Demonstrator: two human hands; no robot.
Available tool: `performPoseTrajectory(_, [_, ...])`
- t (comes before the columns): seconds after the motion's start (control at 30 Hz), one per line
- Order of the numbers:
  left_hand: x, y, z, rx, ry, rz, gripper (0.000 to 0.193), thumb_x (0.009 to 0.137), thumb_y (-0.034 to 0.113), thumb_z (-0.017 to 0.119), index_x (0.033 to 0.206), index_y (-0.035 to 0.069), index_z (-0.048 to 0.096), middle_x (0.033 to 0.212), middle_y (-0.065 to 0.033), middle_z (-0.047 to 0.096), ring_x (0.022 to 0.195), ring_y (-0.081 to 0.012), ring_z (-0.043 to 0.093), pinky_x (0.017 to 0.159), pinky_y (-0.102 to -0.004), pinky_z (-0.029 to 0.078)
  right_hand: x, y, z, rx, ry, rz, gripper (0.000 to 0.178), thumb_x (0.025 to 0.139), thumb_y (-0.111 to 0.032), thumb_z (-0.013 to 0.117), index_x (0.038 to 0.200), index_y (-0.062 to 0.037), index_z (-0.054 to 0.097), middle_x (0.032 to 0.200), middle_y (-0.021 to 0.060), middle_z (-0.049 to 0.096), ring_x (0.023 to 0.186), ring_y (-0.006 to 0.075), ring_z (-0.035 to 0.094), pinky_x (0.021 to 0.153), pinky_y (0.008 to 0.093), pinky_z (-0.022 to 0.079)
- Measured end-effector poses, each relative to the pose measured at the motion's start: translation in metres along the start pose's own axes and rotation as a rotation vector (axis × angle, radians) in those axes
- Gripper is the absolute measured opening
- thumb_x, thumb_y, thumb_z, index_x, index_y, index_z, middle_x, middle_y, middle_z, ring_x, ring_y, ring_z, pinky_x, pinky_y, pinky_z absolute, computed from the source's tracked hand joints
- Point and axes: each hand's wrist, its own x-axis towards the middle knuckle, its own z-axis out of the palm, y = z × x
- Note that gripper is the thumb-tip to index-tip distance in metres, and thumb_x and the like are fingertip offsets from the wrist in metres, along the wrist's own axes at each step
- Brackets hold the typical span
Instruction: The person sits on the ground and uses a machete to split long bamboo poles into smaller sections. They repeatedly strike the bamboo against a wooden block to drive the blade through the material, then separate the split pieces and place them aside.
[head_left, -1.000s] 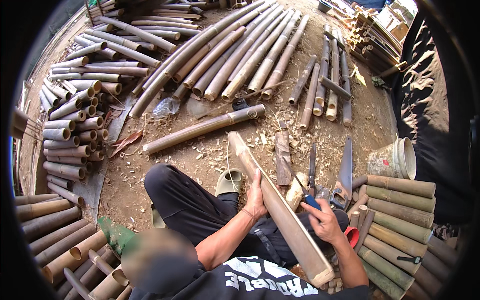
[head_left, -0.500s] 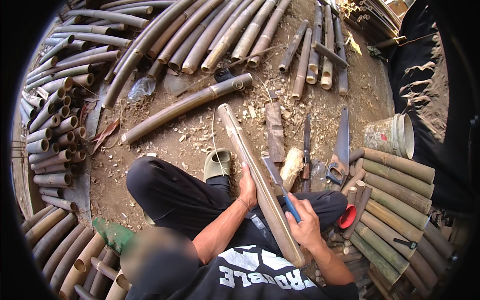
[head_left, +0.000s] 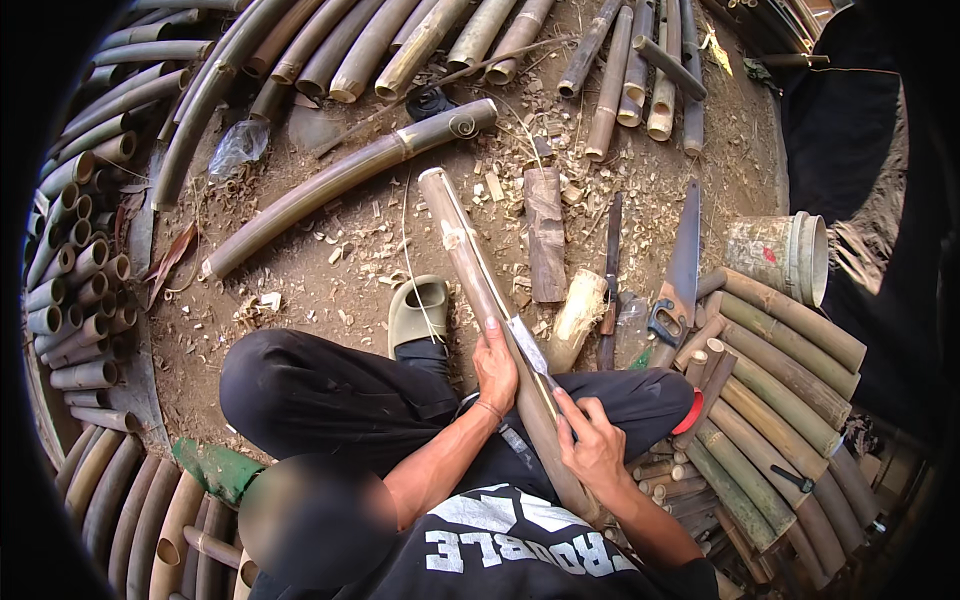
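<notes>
A length of bamboo (head_left: 462, 250) lies slantwise across my lap, its far end over the ground and its near end against my shirt. A long slit runs along its upper face. My left hand (head_left: 496, 368) is closed round its left side near the middle. In my right hand (head_left: 594, 445) is a chisel (head_left: 529, 346), its flat blade lying along the slit and pointing away from me. My fingers hide most of the chisel's handle.
A handsaw (head_left: 683, 260), a long knife (head_left: 611, 270) and wood blocks (head_left: 544, 232) lie ahead right among shavings. A bucket (head_left: 775, 255) stands right. Cut bamboo tubes (head_left: 780, 350) are stacked right and left. Another bamboo pole (head_left: 330, 200) lies beyond my foot.
The chisel has moved left and down from beside the bamboo onto its slit. My right hand has come closer to the bamboo. My left hand keeps its grip, and the view has shifted slightly.
</notes>
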Motion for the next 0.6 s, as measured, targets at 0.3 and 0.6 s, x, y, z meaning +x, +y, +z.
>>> performPoseTrajectory(0.3, [-0.002, 0.005, 0.0, 0.037, -0.005, 0.044, 0.078, 0.098, 0.064, 0.037, 0.104, -0.01, 0.061, 0.087, -0.0233, 0.066, 0.083, -0.032, 0.064, 0.078, -0.0435, 0.049, 0.103, -0.008, 0.036, 0.066, 0.022, -0.035, 0.041, 0.088, -0.015, 0.063, 0.13, -0.0175, 0.062, 0.089, 0.0112, 0.059, 0.067, 0.0358, 0.064, 0.061, 0.0462, 0.053])
performPoseTrajectory(0.6, [-0.009, 0.018, -0.003, 0.039, -0.02, 0.022, 0.074, 0.1, 0.061, 0.038, 0.107, -0.01, 0.061, 0.091, -0.0241, 0.067, 0.087, -0.0303, 0.065, 0.08, -0.0433, 0.049, 0.136, -0.018, 0.049, 0.025, 0.008, 0.001, 0.039, 0.089, -0.014, 0.063, 0.128, -0.0154, 0.064, 0.088, 0.0126, 0.062, 0.077, 0.0332, 0.067, 0.067, 0.0413, 0.055])
